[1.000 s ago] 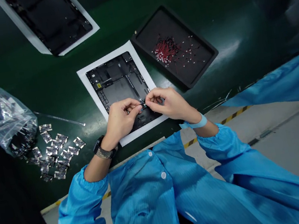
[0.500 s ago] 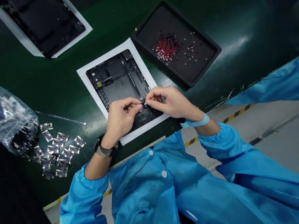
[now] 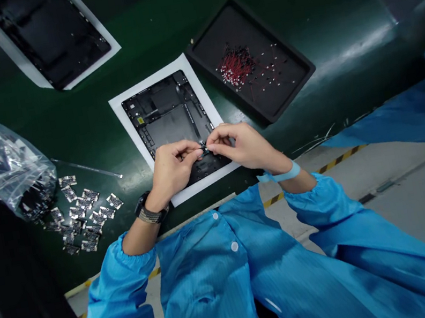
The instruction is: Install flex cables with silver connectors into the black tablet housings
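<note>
Hands (image 3: pixel 171 171) pinch 1 small board (image 3: pixel 204 149) over rectangular black casing (image 3: pixel 170 128).

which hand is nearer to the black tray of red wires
Right. The right hand is just below the tray in view, apart from it; the left hand is farther off, lower left.

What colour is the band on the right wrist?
The wristband is light blue; head view.
</note>
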`<state>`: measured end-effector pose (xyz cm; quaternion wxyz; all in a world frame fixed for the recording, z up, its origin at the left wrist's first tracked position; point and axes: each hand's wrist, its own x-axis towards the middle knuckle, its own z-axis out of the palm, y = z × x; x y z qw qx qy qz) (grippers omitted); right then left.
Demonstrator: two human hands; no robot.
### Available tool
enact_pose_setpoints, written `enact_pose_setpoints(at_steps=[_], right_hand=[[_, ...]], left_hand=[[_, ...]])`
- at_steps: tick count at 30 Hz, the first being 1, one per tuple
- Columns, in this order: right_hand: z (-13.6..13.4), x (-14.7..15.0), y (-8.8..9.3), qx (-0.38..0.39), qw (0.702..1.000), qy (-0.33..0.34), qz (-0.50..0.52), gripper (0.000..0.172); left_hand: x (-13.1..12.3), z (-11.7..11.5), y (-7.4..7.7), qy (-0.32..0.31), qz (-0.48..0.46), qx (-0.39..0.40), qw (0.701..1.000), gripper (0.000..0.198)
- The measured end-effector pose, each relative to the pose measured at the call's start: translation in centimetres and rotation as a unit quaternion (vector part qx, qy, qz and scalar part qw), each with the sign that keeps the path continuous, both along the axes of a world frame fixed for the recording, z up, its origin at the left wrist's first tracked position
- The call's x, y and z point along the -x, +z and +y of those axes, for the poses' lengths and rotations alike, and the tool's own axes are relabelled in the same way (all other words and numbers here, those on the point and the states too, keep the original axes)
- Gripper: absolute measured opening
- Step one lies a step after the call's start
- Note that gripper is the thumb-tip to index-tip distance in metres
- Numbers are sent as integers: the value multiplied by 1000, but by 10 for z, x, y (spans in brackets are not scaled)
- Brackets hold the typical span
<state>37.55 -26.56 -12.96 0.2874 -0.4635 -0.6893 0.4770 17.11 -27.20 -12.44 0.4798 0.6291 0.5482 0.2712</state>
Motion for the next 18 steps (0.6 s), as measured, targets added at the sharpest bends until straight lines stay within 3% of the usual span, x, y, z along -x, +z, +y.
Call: enact_pose_setpoints(at_steps=[3,6,13,15,18], right_hand=[[14,-7,4,79,995,56,28,11],[25,-11,6,112,989,93,40,11],[27,-9,1,134,985,99,42,11],[25,-11,7,126,985,112,28,12],[33,-15,34,52,992,108,-33,13]], left_hand=[[2,3,0,-12,-7,-5,1000,12],[1,2,-1,-12,-14,-6,1000,12],[-1,1,-4,-9,-22,4,1000,11],[-1,0,-2,-13,-15,12,1000,12],[2,-4,8,-34,55,-13,998,11]])
